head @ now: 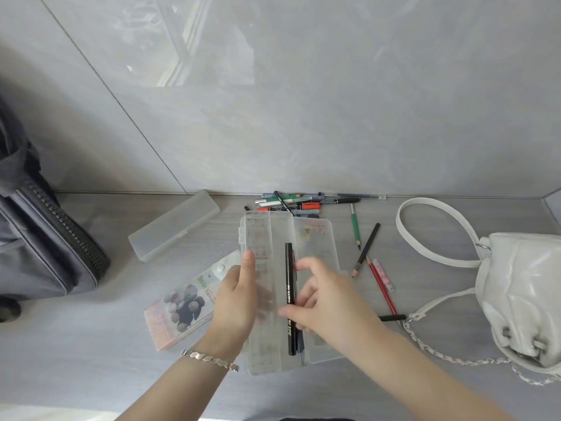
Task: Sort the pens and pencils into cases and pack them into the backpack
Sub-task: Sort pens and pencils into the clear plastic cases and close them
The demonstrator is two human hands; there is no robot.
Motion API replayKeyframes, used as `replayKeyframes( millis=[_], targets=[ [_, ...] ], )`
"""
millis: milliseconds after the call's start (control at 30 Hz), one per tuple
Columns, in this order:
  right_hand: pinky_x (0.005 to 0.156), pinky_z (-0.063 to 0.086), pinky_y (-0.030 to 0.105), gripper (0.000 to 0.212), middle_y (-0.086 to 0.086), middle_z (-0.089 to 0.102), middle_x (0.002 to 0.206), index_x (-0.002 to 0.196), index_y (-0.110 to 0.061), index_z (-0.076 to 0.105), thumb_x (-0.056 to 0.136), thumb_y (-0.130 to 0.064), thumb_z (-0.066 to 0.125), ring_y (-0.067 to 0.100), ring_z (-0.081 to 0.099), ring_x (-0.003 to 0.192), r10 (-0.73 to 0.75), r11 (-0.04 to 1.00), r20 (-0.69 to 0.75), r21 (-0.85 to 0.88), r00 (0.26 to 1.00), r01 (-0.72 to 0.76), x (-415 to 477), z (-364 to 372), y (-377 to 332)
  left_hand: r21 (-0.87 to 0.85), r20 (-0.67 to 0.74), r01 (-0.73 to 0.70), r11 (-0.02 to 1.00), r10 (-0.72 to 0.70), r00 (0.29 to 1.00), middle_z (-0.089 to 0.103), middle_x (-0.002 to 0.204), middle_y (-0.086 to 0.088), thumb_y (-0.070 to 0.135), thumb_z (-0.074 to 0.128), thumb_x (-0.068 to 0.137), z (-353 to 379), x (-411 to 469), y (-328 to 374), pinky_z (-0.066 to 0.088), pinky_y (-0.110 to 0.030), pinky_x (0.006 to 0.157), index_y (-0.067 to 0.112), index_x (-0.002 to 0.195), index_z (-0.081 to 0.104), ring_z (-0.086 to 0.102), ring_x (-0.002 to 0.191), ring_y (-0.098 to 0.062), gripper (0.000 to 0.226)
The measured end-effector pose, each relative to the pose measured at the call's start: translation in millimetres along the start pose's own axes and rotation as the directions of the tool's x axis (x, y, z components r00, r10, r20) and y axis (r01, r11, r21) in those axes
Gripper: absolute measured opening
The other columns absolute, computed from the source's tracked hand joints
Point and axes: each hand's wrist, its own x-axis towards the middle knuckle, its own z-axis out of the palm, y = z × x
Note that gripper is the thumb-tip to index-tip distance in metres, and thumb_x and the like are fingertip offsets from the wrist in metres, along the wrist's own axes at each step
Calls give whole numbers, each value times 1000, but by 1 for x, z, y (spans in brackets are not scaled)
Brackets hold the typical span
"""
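An open translucent pencil case (315, 238) lies in the middle of the table. My left hand (235, 299) grips its raised lid (261, 235), thumb on top. My right hand (328, 299) pinches a black pen (290, 287) lengthwise over the case, where another dark pen lies partly hidden. A frosted closed case (174, 229) sits to the left, and a printed case (182, 305) lies under my left hand. Loose pens and markers (303, 203) are piled by the wall. The grey backpack (45, 238) stands at the far left.
Loose pencils lie right of the case: a green one (355, 226), a dark one (367, 247), a red one (382, 287), plus a pink pen (383, 275) and a black marker (391, 318). A white handbag (522, 299) with strap and chain fills the right side.
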Motion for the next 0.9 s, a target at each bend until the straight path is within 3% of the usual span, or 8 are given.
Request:
replayKeyframes(
  millis=[167,233,300,400,533,700,833,900],
  targets=[
    [53,36,11,62,-13,52,70,128,-36,31,78,-42,66,-2,51,62,-100,967,-147,-246,984,62,5,-3,0,12,-1,-31,999,31,1000,66,60,-6,58,27,89,0,1,2,46,-28,54,8,84,57,64,59,-17,59],
    [72,36,14,54,-15,48,96,130,-31,37,83,-41,61,3,51,91,-205,942,-225,-309,953,130,13,-7,0,12,21,-38,999,38,999,68,63,-10,58,28,89,-1,1,4,51,-33,60,7,85,57,65,60,-20,58],
    [95,30,22,48,-5,43,123,130,-23,45,86,-38,56,14,37,118,-322,889,-246,-412,914,202,22,-9,0,17,38,-48,999,48,998,69,63,-11,58,29,89,-2,1,5,52,-35,60,8,85,57,65,56,-18,57],
    [107,27,36,41,1,36,138,123,-18,55,87,-37,54,19,25,130,-357,845,-227,-492,906,210,30,-5,3,28,52,-64,998,63,997,68,56,-7,59,29,88,-3,5,5,52,-38,62,7,85,57,65,56,-20,59],
    [106,31,40,33,6,39,135,106,-16,61,79,-35,63,23,28,130,-350,869,-291,-456,890,193,34,1,9,60,71,-75,995,71,995,65,50,-3,62,31,85,-3,11,6,51,-36,60,8,85,58,62,53,-18,60],
    [103,21,30,37,-1,26,138,111,-29,51,79,-42,61,15,17,131,-215,940,-263,-318,941,126,45,0,16,95,69,-98,991,91,993,65,48,0,60,31,87,1,21,11,47,-30,54,6,84,59,59,45,-8,60],
    [103,16,26,53,-9,17,139,123,-36,40,77,-42,65,6,12,131,-173,962,-61,-225,983,156,56,-11,19,85,67,-72,994,67,996,64,46,-1,58,31,89,7,31,12,44,-26,49,5,82,59,58,42,-7,60],
    [103,15,21,54,-12,23,134,124,-35,40,77,-41,65,2,19,126,-190,971,17,-148,982,190,68,-24,21,85,47,-43,995,39,998,65,52,-4,59,30,89,7,38,10,44,-27,52,2,82,58,60,49,-13,64]
  ],
)
